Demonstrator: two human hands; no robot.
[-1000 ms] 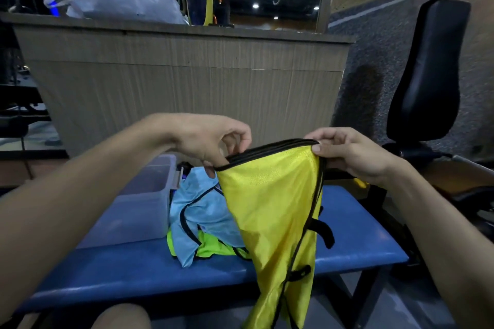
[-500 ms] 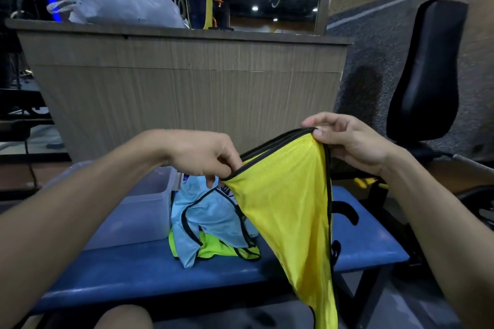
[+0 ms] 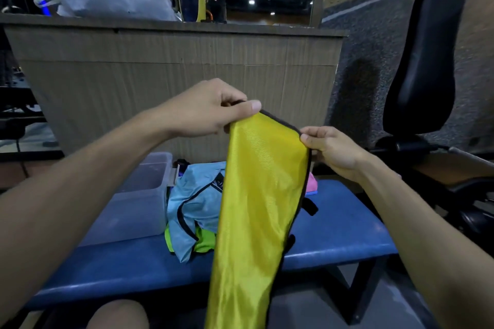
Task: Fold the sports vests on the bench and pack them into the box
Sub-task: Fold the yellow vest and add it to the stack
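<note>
- The yellow vest (image 3: 256,208) is held up between both hands, well above the blue surface (image 3: 334,224), and hangs down in a long, narrow strip past its front edge.
- Its black-trimmed top edge is pinched by the left hand (image 3: 213,112) at one corner and gripped by the right hand (image 3: 331,149) at the other.
- A change is seen here: half a second ago the left hand was the lower one, and now it has been raised above the right, so the top edge slopes the other way. The cloth has also been drawn narrower. A lengthwise fold seems to be under way, judged from that; packing is not yet begun.
- Behind the hanging cloth, a light blue vest (image 3: 197,203) is piled on a lime green one (image 3: 203,243), with something pink (image 3: 311,184) just beside them.
- At the left end, the clear plastic box (image 3: 144,195) is seen touching the pile; nothing folded can be made out inside it.
</note>
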